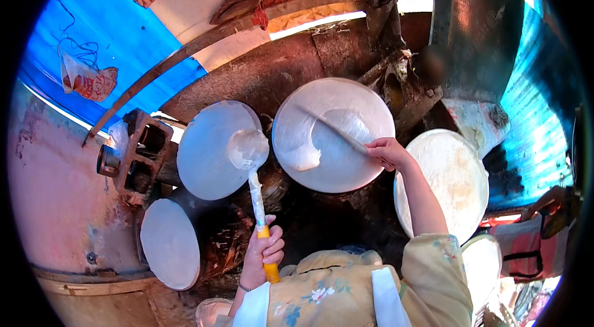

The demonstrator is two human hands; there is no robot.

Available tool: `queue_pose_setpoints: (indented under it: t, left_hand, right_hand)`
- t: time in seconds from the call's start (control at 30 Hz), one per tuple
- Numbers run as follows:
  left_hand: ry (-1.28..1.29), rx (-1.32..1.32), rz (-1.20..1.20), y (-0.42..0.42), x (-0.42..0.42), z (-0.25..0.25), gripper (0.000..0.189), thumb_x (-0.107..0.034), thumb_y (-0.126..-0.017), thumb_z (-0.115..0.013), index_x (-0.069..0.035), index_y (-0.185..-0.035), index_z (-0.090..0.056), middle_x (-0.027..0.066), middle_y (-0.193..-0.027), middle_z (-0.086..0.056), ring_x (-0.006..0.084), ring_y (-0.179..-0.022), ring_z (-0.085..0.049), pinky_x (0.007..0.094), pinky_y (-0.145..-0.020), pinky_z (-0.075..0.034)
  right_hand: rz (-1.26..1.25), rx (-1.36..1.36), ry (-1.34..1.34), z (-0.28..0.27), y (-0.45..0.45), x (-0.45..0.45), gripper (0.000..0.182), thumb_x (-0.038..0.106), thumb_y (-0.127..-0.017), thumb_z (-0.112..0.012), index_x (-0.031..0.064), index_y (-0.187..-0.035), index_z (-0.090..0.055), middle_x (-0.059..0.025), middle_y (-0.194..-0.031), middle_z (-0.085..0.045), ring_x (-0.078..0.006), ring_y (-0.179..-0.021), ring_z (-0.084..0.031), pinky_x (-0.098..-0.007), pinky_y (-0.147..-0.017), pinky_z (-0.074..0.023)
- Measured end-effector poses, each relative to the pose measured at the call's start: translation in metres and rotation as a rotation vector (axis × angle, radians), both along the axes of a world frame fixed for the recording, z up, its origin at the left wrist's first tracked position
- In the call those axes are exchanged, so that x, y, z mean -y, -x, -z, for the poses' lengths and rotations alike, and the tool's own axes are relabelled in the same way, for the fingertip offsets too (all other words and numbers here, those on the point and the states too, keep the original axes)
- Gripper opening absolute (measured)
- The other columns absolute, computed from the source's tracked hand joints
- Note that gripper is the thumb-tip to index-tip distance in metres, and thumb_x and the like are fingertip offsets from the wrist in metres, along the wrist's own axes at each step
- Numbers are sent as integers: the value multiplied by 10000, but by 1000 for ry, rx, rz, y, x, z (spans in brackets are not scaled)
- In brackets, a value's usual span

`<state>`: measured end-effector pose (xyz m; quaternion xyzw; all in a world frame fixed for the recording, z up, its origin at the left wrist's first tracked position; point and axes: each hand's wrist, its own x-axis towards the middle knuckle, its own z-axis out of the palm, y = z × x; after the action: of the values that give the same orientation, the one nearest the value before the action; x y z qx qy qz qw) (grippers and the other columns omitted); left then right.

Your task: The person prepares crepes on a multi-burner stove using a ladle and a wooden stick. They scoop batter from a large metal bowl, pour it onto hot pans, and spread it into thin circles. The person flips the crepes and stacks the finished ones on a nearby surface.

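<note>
In my left hand (265,250) is a ladle (249,149) with a yellow handle, its shaft and bowl smeared with white batter. The bowl is over the right edge of a pale-covered round griddle (204,150). My right hand (389,153) grips the end of a long, thin spreading blade (332,126). That blade lies slantwise across the middle round griddle (343,178). White batter (304,158) is pooled at the griddle's lower left, and a thin film of it curves around the upper part. Bare metal shows near the centre.
More round griddles with pale surfaces stand at the lower left (170,243), right (441,183) and far lower right (482,266). Left of them is a hollow block (143,157). Behind rises a rusty metal wall (260,72), with a dark cloth (386,7) hanging over it.
</note>
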<state>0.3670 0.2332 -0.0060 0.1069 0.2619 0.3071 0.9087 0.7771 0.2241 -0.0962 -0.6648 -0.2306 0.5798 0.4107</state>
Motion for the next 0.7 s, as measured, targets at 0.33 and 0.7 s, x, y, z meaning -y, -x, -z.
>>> queue_pose_setpoints:
  t: [0.33, 0.7]
  left_hand:
    - [114, 103, -34, 87, 15, 10, 399, 58, -842, -464, -99, -1209, -475, 30, -755, -389, 40, -508, -364, 142, -402, -342]
    - [139, 127, -88, 162, 28, 25, 401, 57, -842, -461, -120, -1202, -470, 25, -769, -395, 44, -502, -374, 147, -398, -348]
  right_hand:
    - [-35, -280, -213, 9, 161, 22, 418, 199, -866, -639, 144, -1268, -539, 61, -587, -429, -33, -421, -346, -188, -360, -238]
    - [575, -391, -172, 55, 314, 72, 137, 303, -956, -491, 201, -870, -460, 57, -529, -308, -55, -363, -297, -204, -337, -230]
